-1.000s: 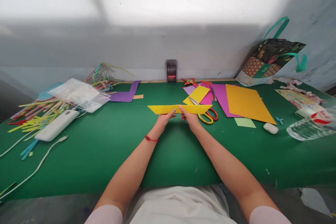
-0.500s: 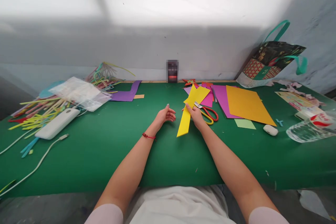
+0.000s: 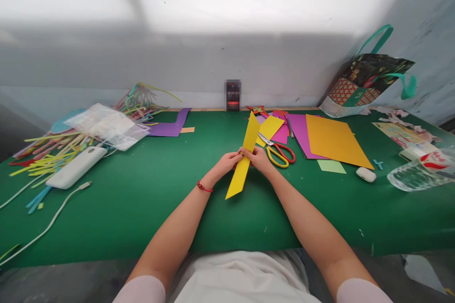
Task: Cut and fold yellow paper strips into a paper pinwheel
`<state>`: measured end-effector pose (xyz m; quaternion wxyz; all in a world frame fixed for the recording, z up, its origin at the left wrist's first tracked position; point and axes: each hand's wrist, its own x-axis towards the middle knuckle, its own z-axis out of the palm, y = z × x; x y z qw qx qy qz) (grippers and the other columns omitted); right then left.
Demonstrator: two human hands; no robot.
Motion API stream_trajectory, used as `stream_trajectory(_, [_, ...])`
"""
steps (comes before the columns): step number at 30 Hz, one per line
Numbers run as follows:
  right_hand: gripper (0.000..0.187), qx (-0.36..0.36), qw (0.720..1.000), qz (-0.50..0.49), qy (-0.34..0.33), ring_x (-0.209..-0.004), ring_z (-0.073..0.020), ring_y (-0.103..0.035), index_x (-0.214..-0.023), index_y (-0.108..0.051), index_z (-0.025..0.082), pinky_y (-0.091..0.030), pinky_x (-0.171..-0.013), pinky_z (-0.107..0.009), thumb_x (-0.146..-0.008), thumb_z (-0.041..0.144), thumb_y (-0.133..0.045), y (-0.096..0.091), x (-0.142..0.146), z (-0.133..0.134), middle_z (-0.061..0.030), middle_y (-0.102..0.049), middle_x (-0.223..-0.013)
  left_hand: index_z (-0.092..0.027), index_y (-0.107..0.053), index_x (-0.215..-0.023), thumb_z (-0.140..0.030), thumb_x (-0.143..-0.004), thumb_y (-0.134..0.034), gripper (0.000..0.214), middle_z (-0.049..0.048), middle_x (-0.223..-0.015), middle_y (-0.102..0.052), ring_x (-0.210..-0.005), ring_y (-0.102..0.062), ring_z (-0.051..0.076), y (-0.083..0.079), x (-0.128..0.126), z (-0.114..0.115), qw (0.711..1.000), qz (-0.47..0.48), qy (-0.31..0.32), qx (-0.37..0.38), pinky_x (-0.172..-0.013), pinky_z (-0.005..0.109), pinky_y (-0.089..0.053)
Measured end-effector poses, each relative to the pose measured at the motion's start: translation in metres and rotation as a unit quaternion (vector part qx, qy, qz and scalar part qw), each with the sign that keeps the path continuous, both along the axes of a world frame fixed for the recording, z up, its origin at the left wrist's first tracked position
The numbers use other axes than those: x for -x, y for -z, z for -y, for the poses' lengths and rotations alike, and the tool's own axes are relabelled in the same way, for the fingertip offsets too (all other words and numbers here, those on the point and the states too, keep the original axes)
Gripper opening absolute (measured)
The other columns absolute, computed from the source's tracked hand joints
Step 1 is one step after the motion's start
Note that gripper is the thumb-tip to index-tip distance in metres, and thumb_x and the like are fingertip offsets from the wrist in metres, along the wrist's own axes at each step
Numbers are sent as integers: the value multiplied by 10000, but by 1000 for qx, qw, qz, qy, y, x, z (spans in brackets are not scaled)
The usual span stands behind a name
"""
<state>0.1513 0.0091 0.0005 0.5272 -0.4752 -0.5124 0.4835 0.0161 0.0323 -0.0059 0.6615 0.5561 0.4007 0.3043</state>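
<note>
Yellow strip (image 3: 243,166) is over the middle of the bench (image 3: 156,213), its long axis running from near left to far right. The left hand (image 3: 227,163) pinches it from the left, the right hand (image 3: 260,159) from the right, both around mid-length.

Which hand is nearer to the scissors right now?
The right hand: it is just left of the scissors, close to their handles. The left hand is farther off, at the left edge of the yellow paper strip.
</note>
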Motion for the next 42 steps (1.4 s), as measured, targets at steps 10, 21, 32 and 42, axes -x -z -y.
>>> stream_trajectory(10, [448, 37, 999, -18, -22, -364, -60, -325, -477, -409, 193, -240, -361, -219, -590, 539, -671, 8, 2, -2, 72, -342, -396, -141, -635, -663, -270, -677, -576, 143, -9, -593, -564, -534, -462, 108, -10, 6, 3, 995, -50, 19, -79, -528, 233, -353])
stream_trajectory(21, [457, 118, 975, -173, -80, -318, -19, -184, -513, -380, 192, -86, -324, -210, -569, 491, -721, 5, 8, 3, 105, -274, -372, -115, -601, -626, -301, -640, -596, 187, -29, -540, -503, -508, -414, 82, -14, 8, 6, 997, -21, 42, -63, -510, 219, -312])
stream_trajectory(32, [347, 67, 983, -160, -62, -317, -67, -397, -768, -513, 184, -223, -300, -200, -618, 447, -681, 10, 4, -4, 71, -496, -449, -149, -559, -654, -327, -665, -534, 179, -17, -566, -553, -498, -475, 94, -7, 4, -1, 998, 11, -36, -42, -497, 214, -356])
stream_trajectory(42, [307, 68, 980, -182, -43, -302, -41, -337, -779, -504, 200, -181, -312, -181, -555, 278, -700, 8, -9, -9, 83, -527, -476, -156, -585, -891, -274, -625, -679, 306, 50, -907, -660, -802, -611, 165, 2, 2, -5, 986, 29, 25, -163, -709, 263, -478])
